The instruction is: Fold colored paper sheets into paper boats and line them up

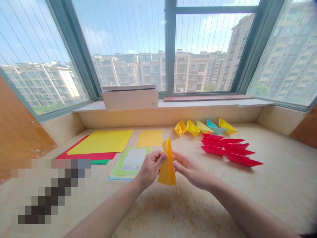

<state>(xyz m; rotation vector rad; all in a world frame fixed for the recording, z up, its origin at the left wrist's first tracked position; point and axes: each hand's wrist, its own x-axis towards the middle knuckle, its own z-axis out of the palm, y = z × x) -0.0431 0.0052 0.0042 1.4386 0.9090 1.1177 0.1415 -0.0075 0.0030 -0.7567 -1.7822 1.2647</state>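
While left hand (152, 167) pinches folded paper (167, 173) between thumb and fingers, right hand (192, 168) sits at its right side, fingers loosely bent; grip cannot be told. Paper: orange-yellow, upright, layered, lower end wider; held above counter (193, 211). Counter: beige, marbled. Left: coloured sheets (100, 142), green packet (131, 165). Right: yellow boats (227, 126), teal boat (215, 128), red boats (239, 150). Beyond: white box (130, 99) on sill (193, 104), window (170, 43), apartment blocks (190, 71).

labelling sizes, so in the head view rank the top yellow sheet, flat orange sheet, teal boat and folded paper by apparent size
1. Top yellow sheet
2. Folded paper and flat orange sheet: unsure, as the former is nearer the camera
3. Teal boat
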